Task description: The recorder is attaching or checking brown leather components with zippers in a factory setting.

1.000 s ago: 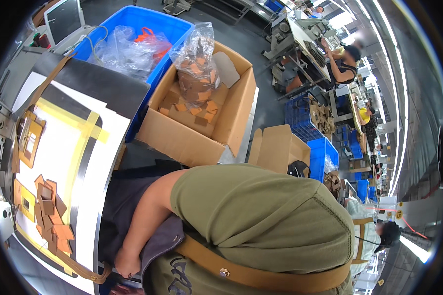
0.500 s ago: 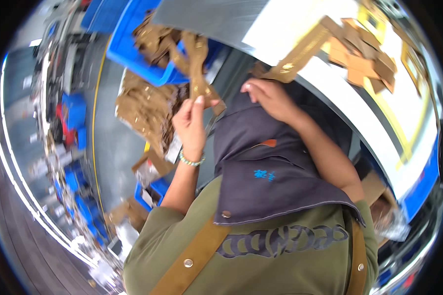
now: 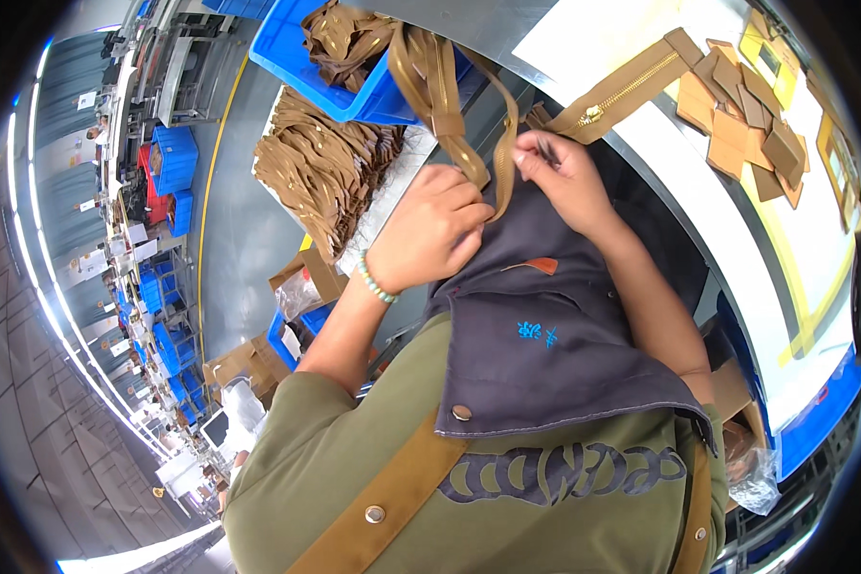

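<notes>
My left hand (image 3: pixel 437 228) is closed on a brown zipper (image 3: pixel 442 91) with gold teeth, in front of my dark apron (image 3: pixel 564 335). The zipper hangs over the rim of a blue bin (image 3: pixel 297 72) that holds more brown zippers. A loop of its tape (image 3: pixel 510 129) runs down between my hands. My right hand (image 3: pixel 566 187) is pinched closed, its fingertips against that loop. A small dark thing shows between those fingers, too unclear to name. Beyond the right hand, another brown zipper (image 3: pixel 622 94) with a gold slider lies across the white table's edge.
Brown leather-like pieces (image 3: pixel 756 124) lie piled on the white tabletop (image 3: pixel 737 258), beside yellow strips. Left of my hands is a thick stack of brown zippers (image 3: pixel 320 163) on a white surface. A cardboard box (image 3: pixel 311 277) stands below it. Blue bins (image 3: pixel 174 158) line the aisle at left.
My left hand has moved right, closer to the right hand, drawing the zipper across; a loop of tape now hangs between them. The right hand has moved slightly right. The view has shifted.
</notes>
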`<state>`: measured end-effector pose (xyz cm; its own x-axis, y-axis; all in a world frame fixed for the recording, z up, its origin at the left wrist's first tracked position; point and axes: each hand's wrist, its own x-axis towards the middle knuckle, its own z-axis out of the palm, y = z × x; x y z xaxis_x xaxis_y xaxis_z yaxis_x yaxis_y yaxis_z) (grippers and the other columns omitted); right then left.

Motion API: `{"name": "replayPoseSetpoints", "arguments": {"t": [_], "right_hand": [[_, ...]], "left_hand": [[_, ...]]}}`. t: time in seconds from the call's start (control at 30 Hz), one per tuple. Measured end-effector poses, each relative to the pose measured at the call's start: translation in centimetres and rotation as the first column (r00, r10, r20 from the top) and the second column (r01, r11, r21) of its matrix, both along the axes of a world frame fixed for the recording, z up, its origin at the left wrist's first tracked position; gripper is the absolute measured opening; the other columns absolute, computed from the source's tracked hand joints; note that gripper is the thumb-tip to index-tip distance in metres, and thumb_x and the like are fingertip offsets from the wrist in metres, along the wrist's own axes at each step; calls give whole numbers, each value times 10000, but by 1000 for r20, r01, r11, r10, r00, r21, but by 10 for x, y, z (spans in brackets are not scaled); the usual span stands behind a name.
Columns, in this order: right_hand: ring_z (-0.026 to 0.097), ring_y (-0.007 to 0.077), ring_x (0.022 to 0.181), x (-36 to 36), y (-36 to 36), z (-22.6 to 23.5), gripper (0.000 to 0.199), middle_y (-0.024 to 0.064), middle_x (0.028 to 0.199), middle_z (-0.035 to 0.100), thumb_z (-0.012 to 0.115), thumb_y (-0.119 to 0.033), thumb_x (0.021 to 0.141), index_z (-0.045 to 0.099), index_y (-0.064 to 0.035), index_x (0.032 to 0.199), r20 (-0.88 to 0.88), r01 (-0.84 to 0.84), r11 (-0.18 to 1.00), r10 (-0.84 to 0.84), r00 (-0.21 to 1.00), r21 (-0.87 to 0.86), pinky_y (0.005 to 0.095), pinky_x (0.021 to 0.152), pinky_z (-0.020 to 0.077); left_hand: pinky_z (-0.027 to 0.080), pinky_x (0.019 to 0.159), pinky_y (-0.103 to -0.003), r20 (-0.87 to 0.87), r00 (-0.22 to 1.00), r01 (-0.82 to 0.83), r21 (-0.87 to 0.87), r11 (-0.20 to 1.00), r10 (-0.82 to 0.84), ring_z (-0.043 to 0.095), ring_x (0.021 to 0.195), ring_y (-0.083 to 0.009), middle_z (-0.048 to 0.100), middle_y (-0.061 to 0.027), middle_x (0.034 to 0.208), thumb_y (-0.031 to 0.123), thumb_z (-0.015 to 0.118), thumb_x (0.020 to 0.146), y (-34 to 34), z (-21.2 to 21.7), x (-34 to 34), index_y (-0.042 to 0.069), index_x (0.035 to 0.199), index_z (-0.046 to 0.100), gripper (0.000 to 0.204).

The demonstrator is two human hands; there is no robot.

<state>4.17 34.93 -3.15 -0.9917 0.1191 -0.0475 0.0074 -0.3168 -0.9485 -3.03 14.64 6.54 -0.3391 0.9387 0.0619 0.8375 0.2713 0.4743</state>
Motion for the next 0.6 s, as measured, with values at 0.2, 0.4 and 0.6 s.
{"name": "replayPoseSetpoints", "arguments": {"t": [0.2,0.4,0.6], "right_hand": [[522,55,721,0,-5,3,139,-11,864,636,655,-154,999,673,-17,982,-69,80,980,-68,995,185,236,665,443],[534,48,662,5,-24,16,290,2,703,591,679,-275,1006,690,11,965,79,-348,937,344,936,34,256,582,436],[532,21,673,9,-22,16,279,-42,736,600,696,-293,996,701,-14,988,175,-341,937,323,930,81,227,604,451]], "left_hand": [[449,824,-424,-49,998,-51,-98,994,47,565,926,-316,584,-100,920,23,686,686,0,-22,5,37,862,646,181],[483,903,-427,-99,939,-284,314,906,329,581,1068,-321,597,-130,1138,-9,721,713,-2,-47,16,41,997,634,301],[443,1120,-443,630,649,-728,348,591,427,486,1374,-335,527,-179,1421,-74,536,774,-10,-111,-5,18,1426,495,659]]}}
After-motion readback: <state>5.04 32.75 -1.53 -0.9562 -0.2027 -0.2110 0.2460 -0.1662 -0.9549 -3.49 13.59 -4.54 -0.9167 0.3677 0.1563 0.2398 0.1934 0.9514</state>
